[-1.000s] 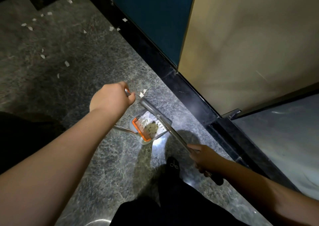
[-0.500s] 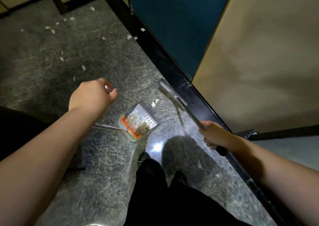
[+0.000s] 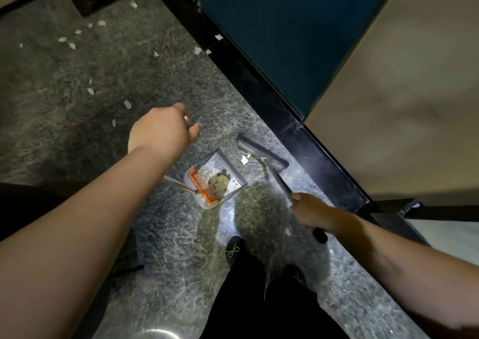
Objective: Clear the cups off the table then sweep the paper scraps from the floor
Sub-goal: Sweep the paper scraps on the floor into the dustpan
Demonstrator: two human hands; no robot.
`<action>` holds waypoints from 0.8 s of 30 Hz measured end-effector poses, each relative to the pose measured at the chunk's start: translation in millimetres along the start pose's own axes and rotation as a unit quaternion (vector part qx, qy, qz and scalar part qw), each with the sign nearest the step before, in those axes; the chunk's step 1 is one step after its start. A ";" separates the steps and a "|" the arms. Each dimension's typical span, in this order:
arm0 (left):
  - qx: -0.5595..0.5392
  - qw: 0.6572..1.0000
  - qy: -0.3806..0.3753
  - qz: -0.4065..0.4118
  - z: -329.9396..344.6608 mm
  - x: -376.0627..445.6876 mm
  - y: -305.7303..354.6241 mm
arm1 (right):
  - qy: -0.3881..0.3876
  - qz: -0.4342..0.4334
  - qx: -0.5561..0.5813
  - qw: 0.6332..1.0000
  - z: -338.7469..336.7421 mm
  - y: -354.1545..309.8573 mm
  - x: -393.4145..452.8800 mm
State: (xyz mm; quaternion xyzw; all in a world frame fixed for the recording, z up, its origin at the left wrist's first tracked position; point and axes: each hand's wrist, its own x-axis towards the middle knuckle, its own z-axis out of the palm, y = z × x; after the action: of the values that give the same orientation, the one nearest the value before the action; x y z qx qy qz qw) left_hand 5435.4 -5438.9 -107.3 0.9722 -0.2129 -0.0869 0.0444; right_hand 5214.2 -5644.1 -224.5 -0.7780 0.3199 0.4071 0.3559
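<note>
My left hand [image 3: 163, 132] grips the top of the dustpan's long metal handle. The grey dustpan [image 3: 238, 180], with an orange comb at its back, stands on the floor and holds several white paper scraps. My right hand [image 3: 312, 211] grips the broom handle [image 3: 282, 186] near its black end. The broom head [image 3: 261, 151] rests on the floor just beyond the pan's mouth. One paper scrap [image 3: 244, 159] lies between broom head and pan. Several more scraps [image 3: 127, 104] are scattered over the floor to the far left.
A black skirting [image 3: 259, 90] runs diagonally along the blue panel [image 3: 285, 28] and beige wall [image 3: 401, 92] on the right. My dark shoe [image 3: 233, 250] and trouser legs stand just behind the dustpan. Grey speckled floor [image 3: 64, 131] spreads to the left.
The broom head swung out of the dustpan to the skirting, then came back near the pan's mouth. My view shifted and both hands kept their grips.
</note>
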 end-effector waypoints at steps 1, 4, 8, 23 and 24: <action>-0.003 1.000 -0.001 0.005 0.0 4.3 1.1 | -0.002 -0.006 -0.003 1.000 8.7 -3.2 -5.5; -0.012 1.000 -0.005 0.014 -0.6 12.5 -2.2 | -0.008 -0.024 0.046 0.999 28.1 -12.4 -28.2; -0.021 1.000 0.001 0.013 -6.3 15.5 -20.1 | -0.041 -0.031 0.095 0.994 33.0 -28.9 -57.5; -0.109 0.985 0.028 -0.129 -24.1 -19.5 -106.0 | -0.004 -0.027 0.193 0.981 7.6 -90.1 -82.0; -0.114 0.983 0.035 -0.142 -27.5 -21.3 -113.0 | 0.014 -0.024 0.185 0.982 4.4 -97.9 -79.8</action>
State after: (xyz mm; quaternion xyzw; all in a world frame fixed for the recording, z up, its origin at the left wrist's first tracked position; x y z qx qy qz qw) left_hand 5467.4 -5326.3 -91.1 0.9835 -0.0602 -0.0818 0.1499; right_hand 5252.5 -5570.8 -128.9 -0.7118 0.3754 0.3214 0.4991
